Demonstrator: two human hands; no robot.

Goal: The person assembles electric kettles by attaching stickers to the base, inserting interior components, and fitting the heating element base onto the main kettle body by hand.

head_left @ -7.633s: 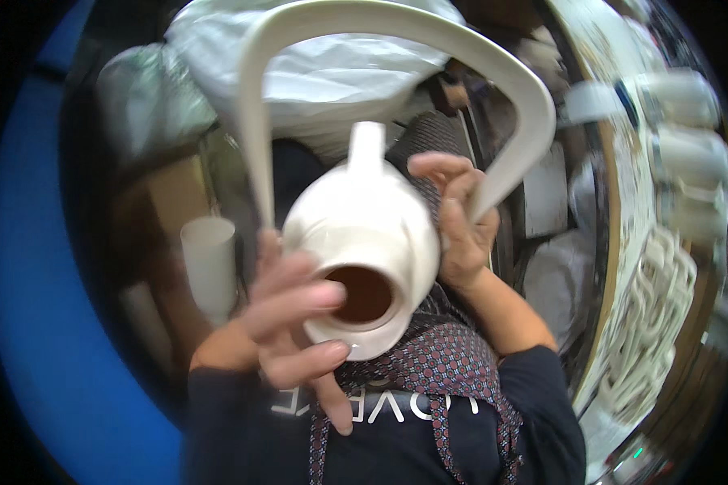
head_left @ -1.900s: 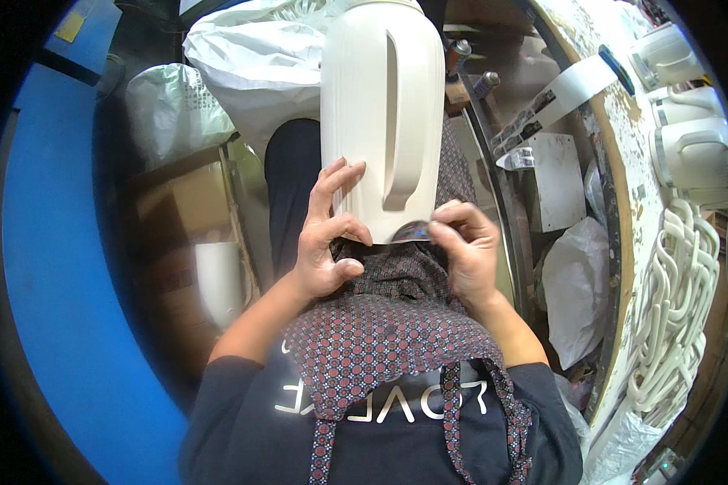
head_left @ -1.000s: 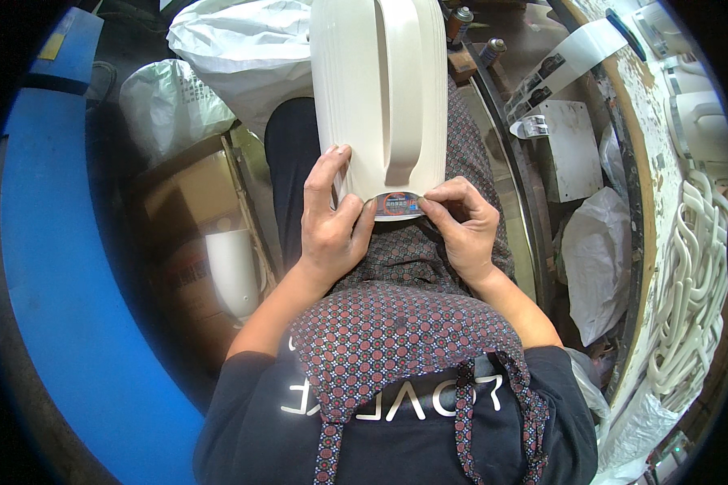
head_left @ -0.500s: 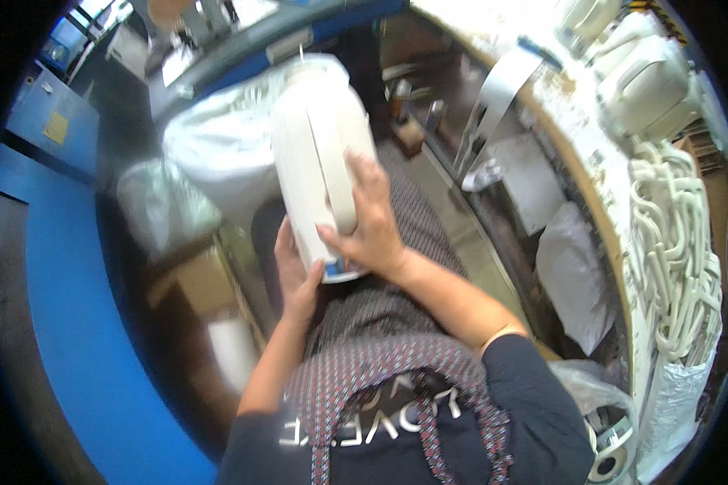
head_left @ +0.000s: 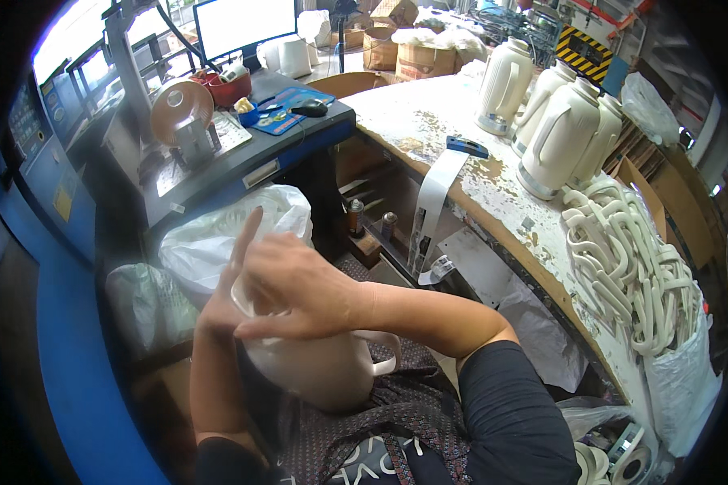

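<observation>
A cream vacuum jug rests tilted on my lap, its loop handle to the right and its rimmed end toward the upper left. Bent over this end, my right hand has its fingers curled and its thumb along the rim. My left hand is at the far left side of the same end, one finger stretched upward. The right hand hides most of the left hand's other fingers and what lies under its own palm.
Several cream jugs stand on the worn white bench at right, beside a heap of cream handles. A label strip hangs over its edge. White plastic bags lie ahead-left; a blue-edged desk holds a monitor.
The jug has been turned and drawn toward me, its handle now at my right. Both hands have moved to its rimmed end; my right hand has left the handle. The view has lifted.
</observation>
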